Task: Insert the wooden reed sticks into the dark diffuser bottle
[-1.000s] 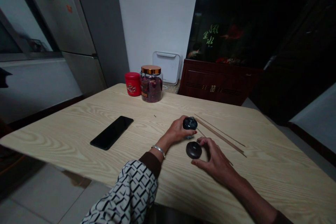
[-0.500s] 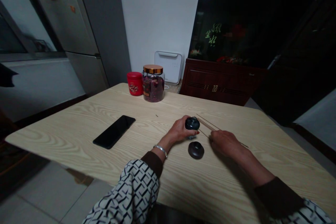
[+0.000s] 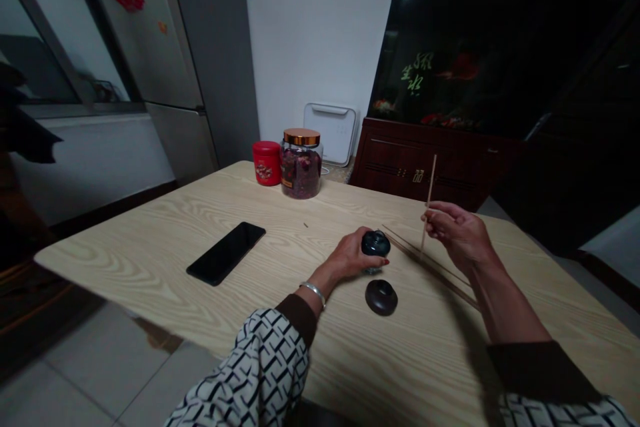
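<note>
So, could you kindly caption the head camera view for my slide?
Right hand holds up a thin wooden stick; left hand grips a small dark container.

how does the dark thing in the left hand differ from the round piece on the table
The dark rounded object sits in the left hand, while the brown lid-like piece rests on the wooden table. The object looks blue-grey and taller; the piece looks browner and flatter. Both are dark and round.

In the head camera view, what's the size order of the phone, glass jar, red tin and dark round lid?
Largest to smallest:
1. Phone
2. Glass jar
3. Red tin and dark round lid: they look alike, and the lid sits nearer the camera, so unranked.
</note>
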{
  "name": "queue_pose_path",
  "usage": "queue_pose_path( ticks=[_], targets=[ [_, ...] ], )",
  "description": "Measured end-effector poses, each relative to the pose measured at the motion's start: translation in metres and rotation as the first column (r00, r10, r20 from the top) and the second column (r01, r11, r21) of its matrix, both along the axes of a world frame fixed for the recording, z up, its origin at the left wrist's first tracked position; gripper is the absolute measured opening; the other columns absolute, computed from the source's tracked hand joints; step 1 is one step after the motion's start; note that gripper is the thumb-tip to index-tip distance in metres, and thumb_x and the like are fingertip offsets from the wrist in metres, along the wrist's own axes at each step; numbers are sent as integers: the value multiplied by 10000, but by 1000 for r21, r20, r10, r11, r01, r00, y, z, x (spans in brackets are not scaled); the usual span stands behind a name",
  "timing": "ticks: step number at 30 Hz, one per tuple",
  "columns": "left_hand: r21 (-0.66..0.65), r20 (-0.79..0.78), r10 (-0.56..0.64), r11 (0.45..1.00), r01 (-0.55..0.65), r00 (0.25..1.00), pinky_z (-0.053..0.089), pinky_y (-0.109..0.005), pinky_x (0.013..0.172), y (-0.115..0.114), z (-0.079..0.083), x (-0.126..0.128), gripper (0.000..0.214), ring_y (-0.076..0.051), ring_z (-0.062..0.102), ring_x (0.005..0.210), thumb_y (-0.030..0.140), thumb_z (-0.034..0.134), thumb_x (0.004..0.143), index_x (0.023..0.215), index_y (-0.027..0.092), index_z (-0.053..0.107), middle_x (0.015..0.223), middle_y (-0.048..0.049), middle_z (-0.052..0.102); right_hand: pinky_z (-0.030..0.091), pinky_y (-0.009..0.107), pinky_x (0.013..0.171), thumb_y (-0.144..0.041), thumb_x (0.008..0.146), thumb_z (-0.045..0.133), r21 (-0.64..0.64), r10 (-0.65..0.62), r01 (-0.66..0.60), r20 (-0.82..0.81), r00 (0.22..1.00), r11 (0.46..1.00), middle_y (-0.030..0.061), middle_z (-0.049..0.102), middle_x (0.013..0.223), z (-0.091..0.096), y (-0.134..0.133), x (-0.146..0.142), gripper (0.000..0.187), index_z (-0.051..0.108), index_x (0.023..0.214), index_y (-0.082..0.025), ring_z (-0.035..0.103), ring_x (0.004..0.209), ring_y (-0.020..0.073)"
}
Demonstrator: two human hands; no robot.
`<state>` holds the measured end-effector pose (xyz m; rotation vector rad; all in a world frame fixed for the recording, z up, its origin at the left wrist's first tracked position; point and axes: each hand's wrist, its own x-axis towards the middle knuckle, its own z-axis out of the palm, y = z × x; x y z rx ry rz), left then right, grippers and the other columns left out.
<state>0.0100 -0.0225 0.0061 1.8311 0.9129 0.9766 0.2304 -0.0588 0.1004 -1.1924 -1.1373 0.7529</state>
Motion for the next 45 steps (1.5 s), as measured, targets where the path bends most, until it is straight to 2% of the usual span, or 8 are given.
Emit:
queue_pose_path(
  ticks=[4,13,20,26,33,35,40,45],
  targets=[
    [8,1,9,1000,-9,1000,540,-365,838,0,-1,1,669,-232,657,942,438,873,617,1177,176,617,1026,-87,698,466,236,531,-326,664,789,158,-4,24,-124,992,987,6,681,755,11,9,-29,355,696,982,-196,613,601,116],
    [7,-2,-4,1000,4,1000,521,-342,804,0,3,1,650,-229,648,931,443,863,632,1173,178,617,1034,-85,700,470,251,566,-317,742,772,280,-37,3,113,993,960,15,685,761,-6,23,-42,233,658,904,-194,667,691,156],
    [14,-42,14,1000,-13,999,505,-312,766,-1,5,0,648,-214,628,900,464,853,634,1166,179,619,1003,-65,691,513,305,684,-354,755,759,163,115,-154,224,968,975,18,667,804,-20,23,-48,237,636,875,-191,650,717,159],
    [21,-18,3,1000,-3,1000,497,-312,778,1,2,1,642,-214,627,913,429,846,645,1187,173,615,1018,-74,692,485,314,697,-366,789,698,-15,248,-267,424,871,964,26,665,795,-34,23,-42,196,652,814,-178,608,725,164],
    [10,-23,6,1000,-6,1000,517,-325,804,0,3,1,644,-224,636,924,435,861,625,1164,171,627,1009,-77,693,469,294,663,-483,806,651,-200,366,-307,465,806,931,56,694,849,-18,23,-6,336,692,904,-164,608,729,169],
    [7,-6,-7,1000,7,1000,527,-345,823,0,4,1,648,-233,641,935,432,868,620,1161,166,631,1018,-89,692,460,290,648,-469,806,632,-249,337,-232,583,740,940,58,693,805,-18,26,17,308,695,844,-170,601,697,171],
    [3,5,0,1000,0,1000,536,-387,851,0,4,2,644,-249,647,943,409,877,614,1159,164,635,1010,-99,691,428,287,673,-282,747,667,-414,352,125,871,342,902,70,733,840,-40,35,58,96,726,752,-206,644,768,201],
    [-3,18,-5,1000,5,1000,538,-394,857,1,2,2,660,-247,647,938,413,882,609,1166,164,629,1005,-98,689,410,278,649,-298,740,692,-485,424,212,863,275,848,65,740,896,-58,36,56,111,737,812,-227,661,800,201]
  ],
)
